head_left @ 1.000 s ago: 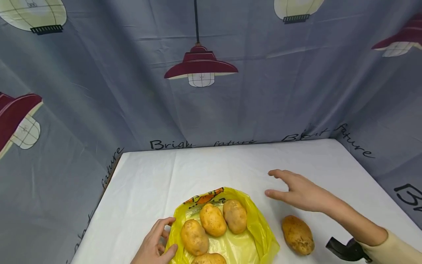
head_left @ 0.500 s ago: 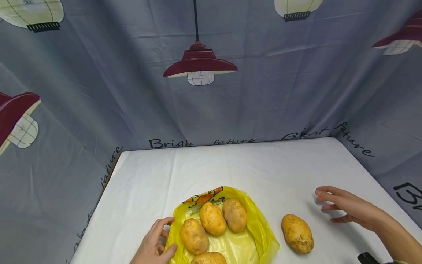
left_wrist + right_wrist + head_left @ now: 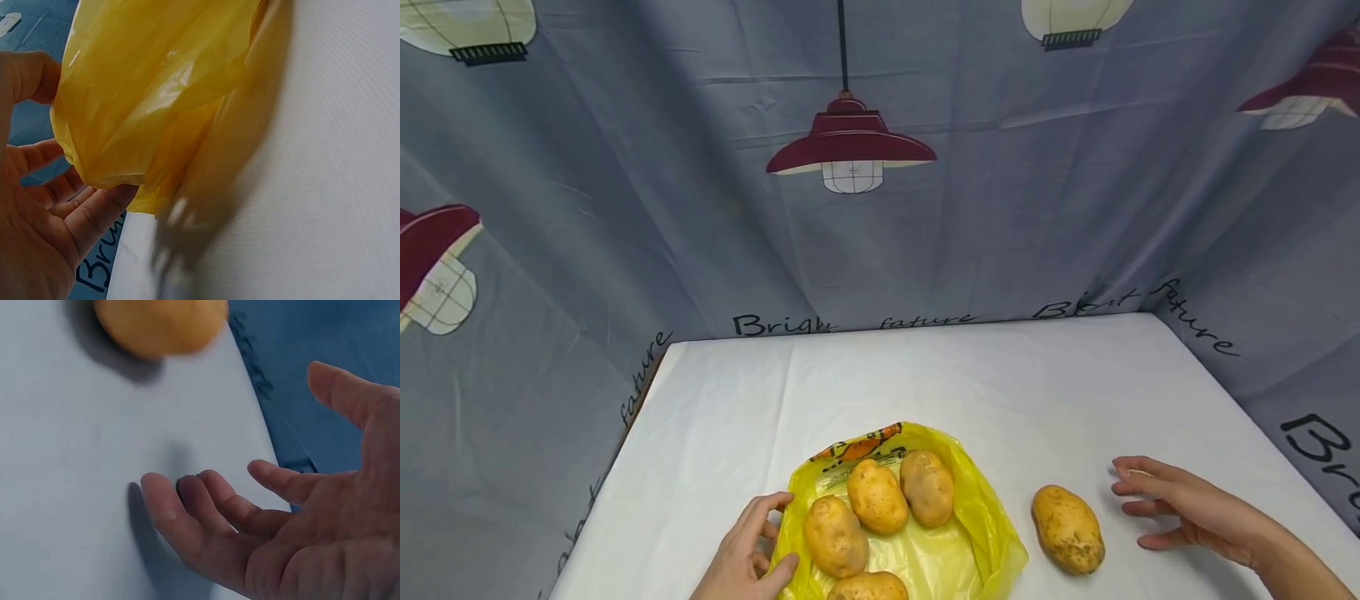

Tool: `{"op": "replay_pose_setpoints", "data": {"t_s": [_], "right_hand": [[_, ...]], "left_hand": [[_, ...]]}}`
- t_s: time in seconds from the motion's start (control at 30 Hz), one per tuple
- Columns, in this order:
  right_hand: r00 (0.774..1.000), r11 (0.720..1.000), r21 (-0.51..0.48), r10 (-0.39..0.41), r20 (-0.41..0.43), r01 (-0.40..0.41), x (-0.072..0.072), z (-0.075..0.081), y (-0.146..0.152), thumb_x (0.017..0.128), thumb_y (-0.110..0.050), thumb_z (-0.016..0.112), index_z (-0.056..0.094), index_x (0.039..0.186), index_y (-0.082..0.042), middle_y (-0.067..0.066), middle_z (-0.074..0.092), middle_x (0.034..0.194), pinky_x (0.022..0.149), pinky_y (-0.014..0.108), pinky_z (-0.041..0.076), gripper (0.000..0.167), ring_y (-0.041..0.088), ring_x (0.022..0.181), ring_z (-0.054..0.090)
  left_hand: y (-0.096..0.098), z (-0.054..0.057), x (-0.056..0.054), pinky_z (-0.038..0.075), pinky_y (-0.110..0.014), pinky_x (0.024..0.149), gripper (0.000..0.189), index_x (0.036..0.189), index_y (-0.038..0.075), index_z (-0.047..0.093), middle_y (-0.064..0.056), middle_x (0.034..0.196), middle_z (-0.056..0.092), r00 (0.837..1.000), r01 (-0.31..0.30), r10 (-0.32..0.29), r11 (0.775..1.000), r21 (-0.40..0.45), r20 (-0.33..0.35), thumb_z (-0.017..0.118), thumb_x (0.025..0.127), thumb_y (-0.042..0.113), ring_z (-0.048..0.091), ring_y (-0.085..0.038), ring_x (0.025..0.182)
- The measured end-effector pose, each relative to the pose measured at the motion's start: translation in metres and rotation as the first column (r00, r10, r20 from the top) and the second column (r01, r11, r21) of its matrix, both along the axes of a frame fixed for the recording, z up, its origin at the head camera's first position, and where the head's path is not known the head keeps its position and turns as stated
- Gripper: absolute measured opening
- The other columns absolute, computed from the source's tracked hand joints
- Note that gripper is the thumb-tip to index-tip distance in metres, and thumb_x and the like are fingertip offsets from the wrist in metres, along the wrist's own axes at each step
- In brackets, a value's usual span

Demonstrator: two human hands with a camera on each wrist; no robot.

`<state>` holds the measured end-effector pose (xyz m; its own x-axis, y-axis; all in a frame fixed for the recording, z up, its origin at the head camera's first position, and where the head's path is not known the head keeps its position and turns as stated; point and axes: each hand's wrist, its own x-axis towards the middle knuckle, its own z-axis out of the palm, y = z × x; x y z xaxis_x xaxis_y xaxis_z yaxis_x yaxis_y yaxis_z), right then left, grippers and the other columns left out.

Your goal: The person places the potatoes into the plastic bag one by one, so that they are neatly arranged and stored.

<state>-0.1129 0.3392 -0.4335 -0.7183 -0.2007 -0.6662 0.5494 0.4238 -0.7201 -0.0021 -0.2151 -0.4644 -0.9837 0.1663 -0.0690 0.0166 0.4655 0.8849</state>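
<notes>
A yellow plastic bag [image 3: 996, 546] stands with its mouth wide on the white table, and several potatoes [image 3: 877, 497] lie inside it. At the bag's left rim, my left hand [image 3: 741, 550] holds the plastic with curled fingers and thumb; the left wrist view shows the fingers against the bag's side. One loose potato [image 3: 1067, 530] lies on the table to the right of the bag. Beyond it on the right, my right hand [image 3: 1198, 512] hovers with its fingers spread and nothing in them. The right wrist view shows a gap between that hand and the potato [image 3: 165, 325].
The white-covered table [image 3: 925, 367] reaches back to a grey-blue curtain [image 3: 985, 233] printed with lamps and lettering. The same curtain hangs along the left and right sides.
My right hand has moved from above and behind the loose potato to its right side and come lower. My left hand and the bag stay in place.
</notes>
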Motion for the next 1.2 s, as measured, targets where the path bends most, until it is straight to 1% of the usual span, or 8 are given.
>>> {"op": "replay_pose_setpoints", "data": {"t_s": [0.1, 0.2, 0.33, 0.43, 0.67, 0.9, 1.03, 1.2], "right_hand": [[0.999, 1.000, 0.013, 0.027, -0.016, -0.027, 0.005, -0.002, -0.022, 0.104, -0.042, 0.053, 0.024, 0.153, 0.006, 0.033, 0.044, 0.139, 0.082, 0.051, 0.056, 0.074, 0.039, 0.116, 0.056], [0.993, 0.991, 0.100, 0.099, -0.068, -0.092, 0.010, -0.003, -0.049, 0.100, -0.045, 0.060, 0.029, 0.151, 0.004, 0.030, 0.045, 0.135, 0.077, 0.048, 0.057, 0.077, 0.034, 0.108, 0.057], [0.956, 0.940, 0.281, 0.245, -0.161, -0.193, 0.016, -0.005, -0.081, 0.092, -0.046, 0.071, 0.036, 0.148, 0.004, 0.022, 0.048, 0.130, 0.079, 0.049, 0.054, 0.083, 0.032, 0.105, 0.055], [0.930, 0.912, 0.342, 0.306, -0.203, -0.225, 0.020, -0.007, -0.094, 0.086, -0.042, 0.077, 0.044, 0.142, 0.000, 0.019, 0.052, 0.123, 0.080, 0.048, 0.052, 0.078, 0.031, 0.103, 0.054], [0.929, 0.946, 0.215, 0.290, -0.230, -0.242, 0.024, -0.006, -0.096, 0.087, -0.032, 0.076, 0.057, 0.124, -0.005, 0.008, 0.059, 0.100, 0.070, 0.039, 0.050, 0.050, 0.025, 0.088, 0.055], [0.931, 0.946, 0.214, 0.291, -0.220, -0.244, 0.021, 0.001, -0.093, 0.088, -0.033, 0.075, 0.054, 0.128, -0.004, 0.008, 0.059, 0.103, 0.072, 0.039, 0.051, 0.054, 0.025, 0.090, 0.055], [0.918, 0.940, 0.221, 0.310, -0.248, -0.258, 0.018, 0.013, -0.095, 0.087, -0.031, 0.074, 0.052, 0.129, -0.003, 0.008, 0.058, 0.103, 0.072, 0.039, 0.050, 0.056, 0.025, 0.090, 0.054], [0.886, 0.929, 0.199, 0.360, -0.293, -0.312, 0.015, 0.033, -0.110, 0.086, -0.030, 0.075, 0.053, 0.125, -0.005, 0.009, 0.058, 0.098, 0.069, 0.039, 0.050, 0.051, 0.025, 0.087, 0.055]], "left_hand": [[0.000, 0.001, 0.000, 0.052, -0.028, 0.053, 0.055, 0.140, 0.006, 0.049, -0.016, 0.132, 0.048, 1.000, 0.001, -0.001, 1.000, -0.002, -0.007, 0.072, 0.091, 0.010, 0.051, -0.009, 0.080], [-0.001, 0.001, 0.000, 0.052, -0.029, 0.052, 0.055, 0.140, 0.006, 0.049, -0.016, 0.131, 0.048, 1.000, -0.001, 0.001, 1.000, -0.002, -0.009, 0.072, 0.091, 0.010, 0.051, -0.009, 0.080], [-0.001, 0.000, 0.000, 0.052, -0.029, 0.052, 0.054, 0.140, 0.005, 0.048, -0.017, 0.131, 0.047, 1.000, -0.004, 0.004, 1.000, 0.007, 0.004, 0.071, 0.092, 0.011, 0.053, -0.009, 0.079], [0.000, -0.001, 0.000, 0.052, -0.029, 0.052, 0.054, 0.140, 0.004, 0.048, -0.018, 0.131, 0.047, 1.000, -0.008, 0.008, 1.000, 0.010, 0.018, 0.071, 0.092, 0.012, 0.054, -0.009, 0.079], [0.002, -0.003, 0.001, 0.052, -0.029, 0.052, 0.053, 0.139, 0.004, 0.049, -0.017, 0.129, 0.048, 0.999, -0.018, 0.018, 1.000, 0.011, 0.028, 0.071, 0.092, 0.014, 0.055, -0.008, 0.078], [0.001, -0.004, 0.001, 0.052, -0.029, 0.051, 0.053, 0.139, 0.005, 0.049, -0.017, 0.128, 0.048, 1.000, -0.017, 0.017, 1.000, 0.010, 0.004, 0.071, 0.092, 0.013, 0.055, -0.008, 0.078], [0.002, -0.003, 0.001, 0.052, -0.029, 0.051, 0.053, 0.139, 0.005, 0.049, -0.016, 0.128, 0.048, 1.000, -0.022, 0.022, 1.000, 0.007, 0.007, 0.071, 0.091, 0.013, 0.055, -0.008, 0.078], [0.003, -0.001, 0.000, 0.051, -0.029, 0.051, 0.053, 0.139, 0.005, 0.049, -0.016, 0.128, 0.048, 0.999, -0.026, 0.026, 1.000, 0.005, 0.023, 0.071, 0.092, 0.014, 0.055, -0.008, 0.078]]}}
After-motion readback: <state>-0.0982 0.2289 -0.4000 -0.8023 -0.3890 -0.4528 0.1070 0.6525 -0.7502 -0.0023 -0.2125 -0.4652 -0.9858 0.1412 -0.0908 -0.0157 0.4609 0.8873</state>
